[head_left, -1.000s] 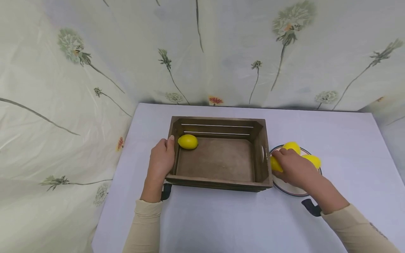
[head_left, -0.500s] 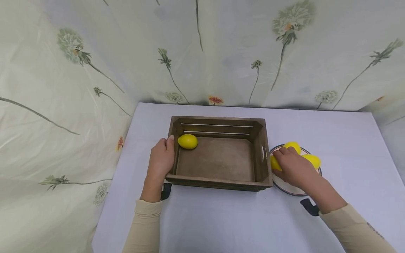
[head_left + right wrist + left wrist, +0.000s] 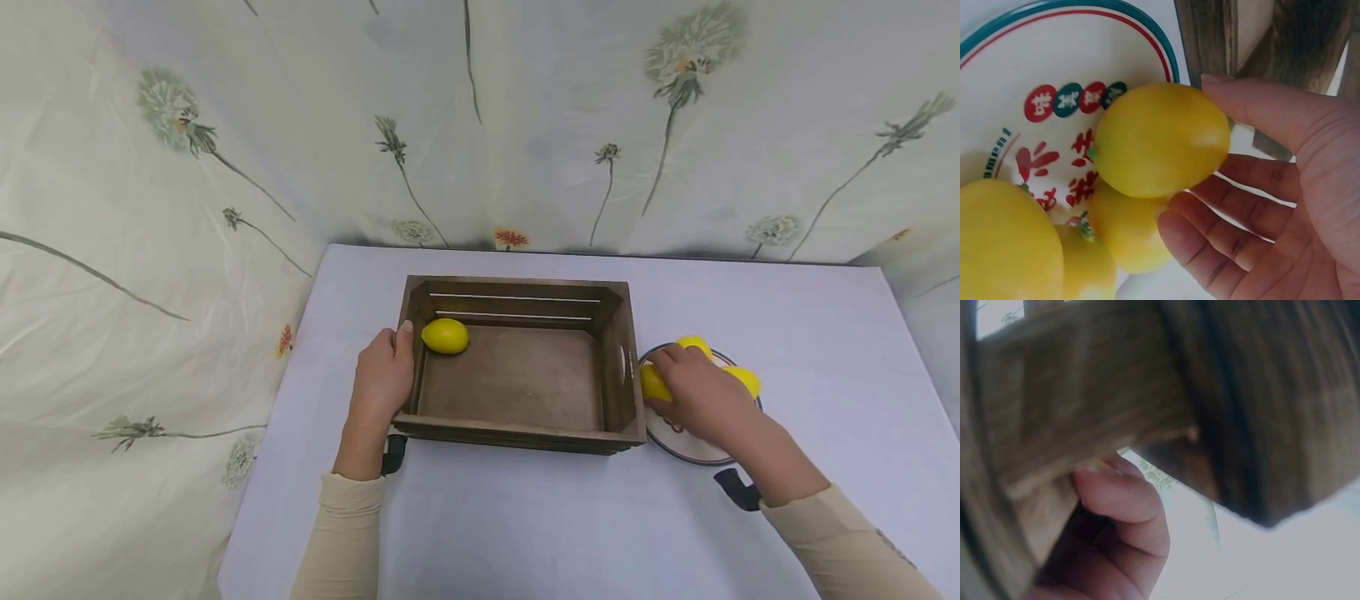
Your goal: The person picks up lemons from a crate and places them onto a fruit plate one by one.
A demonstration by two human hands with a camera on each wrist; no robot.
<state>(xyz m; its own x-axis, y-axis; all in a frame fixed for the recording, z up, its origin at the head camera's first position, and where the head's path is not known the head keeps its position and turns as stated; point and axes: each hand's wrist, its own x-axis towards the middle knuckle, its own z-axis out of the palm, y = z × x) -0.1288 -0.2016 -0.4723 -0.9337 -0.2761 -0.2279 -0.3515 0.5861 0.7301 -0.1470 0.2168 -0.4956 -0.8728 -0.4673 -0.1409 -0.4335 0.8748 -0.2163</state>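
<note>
My left hand (image 3: 382, 379) grips the left end of a brown wooden crate (image 3: 517, 433), thumb over the rim. Its fingers (image 3: 1125, 497) curl under a wooden slat in the left wrist view. One yellow lemon (image 3: 446, 336) lies inside the crate, in its far left corner. To the crate's right, my right hand (image 3: 705, 400) is over a plate, pinching a lemon (image 3: 1163, 140) between thumb and fingers. More lemons lie on the plate below it, among them a large one (image 3: 1007, 244) at the lower left of the right wrist view.
The white plate (image 3: 693, 454) has a teal and red rim and red printed characters, and stands close by the crate's right end. A white cloth (image 3: 517, 525) covers the table. Behind it hangs a curtain (image 3: 540, 167) with a dandelion pattern.
My right hand and the lemon in it have shifted slightly up in the head view, and some red print on the plate now shows below them. The left hand and crate stay put.
</note>
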